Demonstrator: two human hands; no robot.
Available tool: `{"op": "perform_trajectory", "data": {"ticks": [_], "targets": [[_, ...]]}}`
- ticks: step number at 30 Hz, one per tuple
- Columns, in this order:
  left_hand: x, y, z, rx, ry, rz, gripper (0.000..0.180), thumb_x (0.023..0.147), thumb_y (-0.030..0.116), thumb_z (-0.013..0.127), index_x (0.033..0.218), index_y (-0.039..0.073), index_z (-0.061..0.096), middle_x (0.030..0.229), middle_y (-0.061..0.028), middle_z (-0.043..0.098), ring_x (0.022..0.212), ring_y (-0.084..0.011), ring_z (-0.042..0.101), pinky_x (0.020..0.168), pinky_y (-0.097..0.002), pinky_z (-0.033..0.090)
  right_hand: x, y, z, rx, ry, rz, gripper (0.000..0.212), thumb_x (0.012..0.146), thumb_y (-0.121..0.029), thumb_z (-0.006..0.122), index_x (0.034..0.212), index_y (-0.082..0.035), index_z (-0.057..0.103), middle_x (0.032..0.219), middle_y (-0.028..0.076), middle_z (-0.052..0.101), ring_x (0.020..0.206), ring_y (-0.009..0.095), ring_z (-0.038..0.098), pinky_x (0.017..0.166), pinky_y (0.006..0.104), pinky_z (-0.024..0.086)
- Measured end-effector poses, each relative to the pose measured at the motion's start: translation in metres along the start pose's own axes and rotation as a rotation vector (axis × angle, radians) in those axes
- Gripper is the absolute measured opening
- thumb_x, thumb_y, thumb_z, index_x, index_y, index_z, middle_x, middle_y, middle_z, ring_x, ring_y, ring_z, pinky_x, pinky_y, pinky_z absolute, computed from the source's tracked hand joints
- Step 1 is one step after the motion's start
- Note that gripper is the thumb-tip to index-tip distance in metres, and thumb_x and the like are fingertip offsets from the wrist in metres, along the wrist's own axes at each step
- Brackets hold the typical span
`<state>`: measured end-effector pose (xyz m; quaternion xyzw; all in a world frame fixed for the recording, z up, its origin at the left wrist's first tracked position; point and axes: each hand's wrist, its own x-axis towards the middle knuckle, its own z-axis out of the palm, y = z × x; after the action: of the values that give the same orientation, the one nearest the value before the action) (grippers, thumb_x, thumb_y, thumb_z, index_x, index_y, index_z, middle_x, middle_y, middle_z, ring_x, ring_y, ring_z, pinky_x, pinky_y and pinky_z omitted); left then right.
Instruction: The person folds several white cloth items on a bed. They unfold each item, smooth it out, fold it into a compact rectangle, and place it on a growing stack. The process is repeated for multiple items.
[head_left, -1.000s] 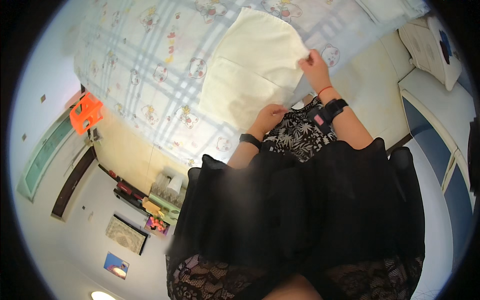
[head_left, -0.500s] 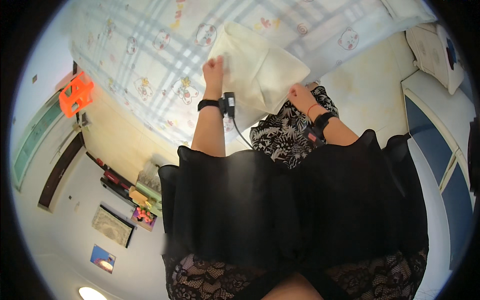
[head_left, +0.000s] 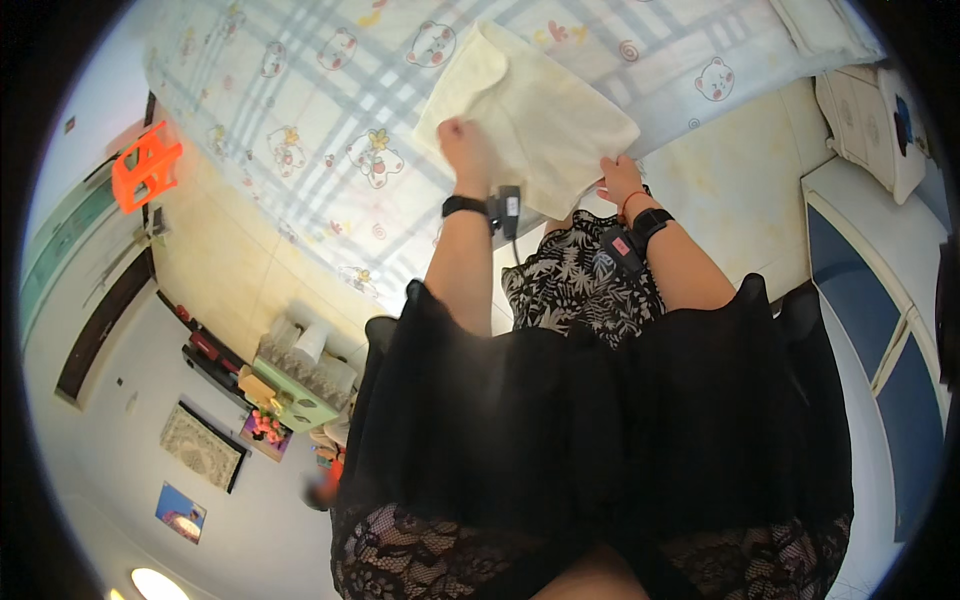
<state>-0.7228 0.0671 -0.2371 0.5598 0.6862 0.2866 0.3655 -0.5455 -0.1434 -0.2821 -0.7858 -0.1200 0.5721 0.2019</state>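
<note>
Thumb and fingers of the right hand (head_left: 622, 178) look closed on the lower right edge of a flat cream-coloured cloth (head_left: 555, 110) from the head view, while the left hand (head_left: 465, 152) is curled over its left side, too blurred for me to tell whether it grips. The cloth lies near the edge of a white bed sheet with pale blue checks and printed bears (head_left: 310, 110). A small black box (head_left: 509, 205) strapped at the left wrist blocks part of its lower edge, and a black ruffled top with lace (head_left: 600, 420) fills much of the foreground. Between the forearms hangs a black-and-white leaf-print skirt (head_left: 585, 285). Off left, well apart, I see an orange plastic stool (head_left: 147, 168); off right, a blue-and-white cabinet (head_left: 855, 265).
</note>
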Motion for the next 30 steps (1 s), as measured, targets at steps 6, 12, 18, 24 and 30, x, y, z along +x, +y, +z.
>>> {"op": "perform_trajectory", "data": {"ticks": [6,12,18,24,30], "targets": [[0.003,-0.075,-0.056,0.036,-0.075,-0.367,0.05,0.066,0.016,0.071,0.107,-0.005,0.05,0.096,-0.0132,0.055,0.087,-0.0208,0.054,0.075,-0.0323,0.047,-0.05,-0.054,0.01,0.756,-0.082,0.424,0.064,0.089,-0.05,0.053,0.133,-0.005,0.04,0.13,0.015,0.048,0.119,0.032,0.045,0.097,0.054,0.035],[0.014,-0.044,-0.065,-0.618,-0.196,-0.679,0.046,0.081,0.021,0.069,0.113,-0.004,0.048,0.088,-0.0099,0.058,0.076,-0.0218,0.058,0.07,-0.0352,0.05,-0.04,-0.026,0.044,0.561,-0.022,0.39,0.069,0.08,-0.041,0.069,0.123,0.003,0.039,0.1,0.014,0.053,0.066,0.022,0.05,0.053,0.0404,0.044],[0.019,0.048,-0.057,-0.885,-0.55,-0.708,0.032,0.085,0.013,0.058,0.111,-0.004,0.052,0.104,-0.0127,0.061,0.093,-0.0272,0.062,0.082,-0.0382,0.052,-0.052,-0.04,0.013,0.931,-0.123,0.158,0.039,0.083,-0.03,0.064,0.099,0.005,0.055,0.089,0.013,0.056,0.067,0.021,0.054,0.055,0.0379,0.043],[-0.009,0.157,-0.075,-0.739,-0.537,-0.539,0.026,0.084,0.012,0.057,0.107,-0.002,0.055,0.099,-0.0101,0.062,0.091,-0.0227,0.062,0.076,-0.034,0.052,-0.095,-0.076,-0.069,0.835,0.208,-0.114,0.04,0.084,-0.03,0.054,0.102,0.006,0.055,0.089,0.013,0.059,0.073,0.023,0.056,0.065,0.0364,0.046],[-0.011,0.231,-0.031,-0.86,-0.707,-0.405,0.026,0.083,0.009,0.058,0.107,0.0,0.054,0.098,-0.0071,0.061,0.087,-0.0203,0.061,0.074,-0.0318,0.052,-0.115,-0.117,-0.16,0.826,0.349,-0.37,0.038,0.085,-0.03,0.058,0.104,0.003,0.055,0.086,0.008,0.06,0.071,0.02,0.056,0.064,0.0353,0.046]]}}
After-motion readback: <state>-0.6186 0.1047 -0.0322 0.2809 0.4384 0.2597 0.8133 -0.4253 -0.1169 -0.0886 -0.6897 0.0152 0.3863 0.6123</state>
